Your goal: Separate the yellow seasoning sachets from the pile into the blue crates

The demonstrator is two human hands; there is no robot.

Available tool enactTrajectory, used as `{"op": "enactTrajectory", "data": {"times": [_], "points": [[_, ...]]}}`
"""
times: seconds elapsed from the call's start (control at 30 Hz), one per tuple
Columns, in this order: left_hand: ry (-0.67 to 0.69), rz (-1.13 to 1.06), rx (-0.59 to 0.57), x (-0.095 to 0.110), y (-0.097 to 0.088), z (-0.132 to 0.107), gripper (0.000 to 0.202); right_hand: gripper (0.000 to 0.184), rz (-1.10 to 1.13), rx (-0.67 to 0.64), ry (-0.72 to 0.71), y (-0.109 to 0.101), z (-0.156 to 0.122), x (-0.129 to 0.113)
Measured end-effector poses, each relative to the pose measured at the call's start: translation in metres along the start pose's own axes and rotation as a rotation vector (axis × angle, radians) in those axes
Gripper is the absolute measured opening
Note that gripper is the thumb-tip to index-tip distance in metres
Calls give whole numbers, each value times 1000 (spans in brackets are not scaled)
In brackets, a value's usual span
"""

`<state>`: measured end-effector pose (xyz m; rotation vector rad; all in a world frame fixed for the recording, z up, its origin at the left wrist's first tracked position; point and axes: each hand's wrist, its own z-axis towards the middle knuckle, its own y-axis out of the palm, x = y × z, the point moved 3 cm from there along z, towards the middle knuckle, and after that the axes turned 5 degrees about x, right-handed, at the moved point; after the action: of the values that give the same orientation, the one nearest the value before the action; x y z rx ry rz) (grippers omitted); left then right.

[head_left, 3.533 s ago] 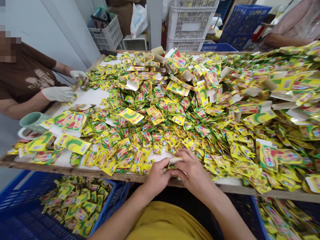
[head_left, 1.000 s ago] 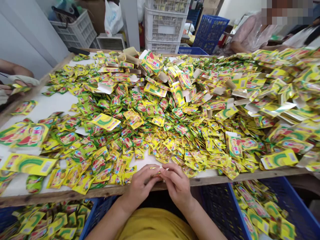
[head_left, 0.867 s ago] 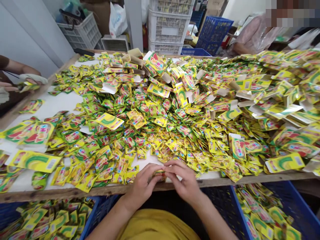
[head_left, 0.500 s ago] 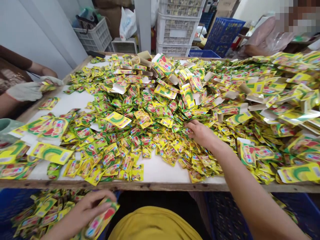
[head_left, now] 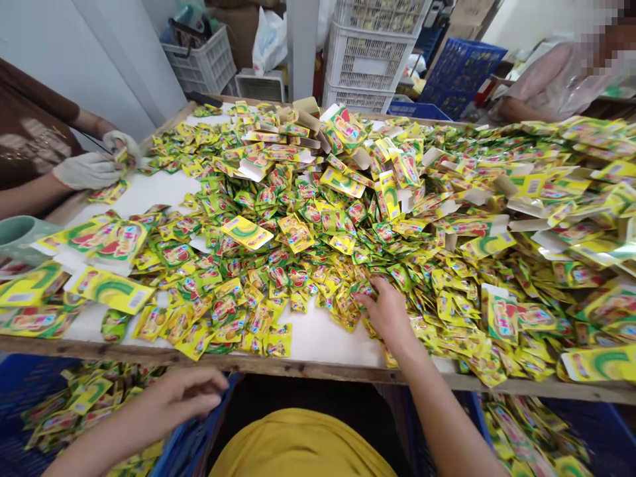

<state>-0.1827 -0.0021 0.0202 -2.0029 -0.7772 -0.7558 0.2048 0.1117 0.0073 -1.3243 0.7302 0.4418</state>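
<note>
Right hand (head_left: 388,317) is out on the tabletop, fingertips down among loose yellow-green foil sachets (head_left: 342,301) at the front of the heap, just in from the near wooden edge (head_left: 318,366); whether the fingers pinch one cannot be told from this view. Left hand (head_left: 185,396) lies well apart from it, low over the blue plastic crate (head_left: 199,424) at the near left corner, fingers loosely curled, nothing visible in them. Main change: the two hands, together at the near edge moments ago, have parted, and the large printed sachet seen in the left hand just before no longer shows there. The crate holds a loose layer of sachets (head_left: 74,405), and a second blue crate (head_left: 474,414) with more sachets sits below the near right side. A bare patch of white table covering (head_left: 318,344) lies directly left of the right hand. Larger printed sachets (head_left: 109,289) lie toward the left edge, and flattened cardboard cartons (head_left: 304,126) rest along the far edge. At the left edge, a co-worker's white-gloved hands (head_left: 87,171) work close together around a small sachet, separate from the bare hands. A pale green mug (head_left: 17,238) stands near them.
</note>
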Motion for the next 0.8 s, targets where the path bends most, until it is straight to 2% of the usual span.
{"op": "enactTrajectory", "data": {"times": [0.07,0.13,0.2,0.3,0.4,0.47,0.53,0.57,0.67,0.73,0.8], "points": [[79,-22,-140,34,3,14,24,20,-39,34,-19,3,-2,-2],[175,-14,-194,58,9,27,23,13,-61,45,-22,4,-7,-5],[286,11,-149,76,21,43,23,12,-60,22,-17,6,-17,-6],[407,14,-54,98,46,69,21,23,-15,-81,-7,6,-35,-4],[468,-18,-42,112,74,91,19,26,162,-163,21,-14,-39,-1],[506,6,-20,115,87,100,20,20,224,-163,-51,-34,-31,-5],[529,33,7,115,94,103,21,10,131,-251,-227,-46,-19,-18],[527,38,13,113,96,103,22,8,58,-339,-319,-46,-13,-25],[493,49,14,109,92,97,23,35,-196,-581,-502,-24,-4,-42],[486,55,46,107,79,90,22,42,-348,-613,-562,-5,-3,-48],[493,40,144,105,57,84,20,33,-426,-585,-618,9,-5,-50]]}}
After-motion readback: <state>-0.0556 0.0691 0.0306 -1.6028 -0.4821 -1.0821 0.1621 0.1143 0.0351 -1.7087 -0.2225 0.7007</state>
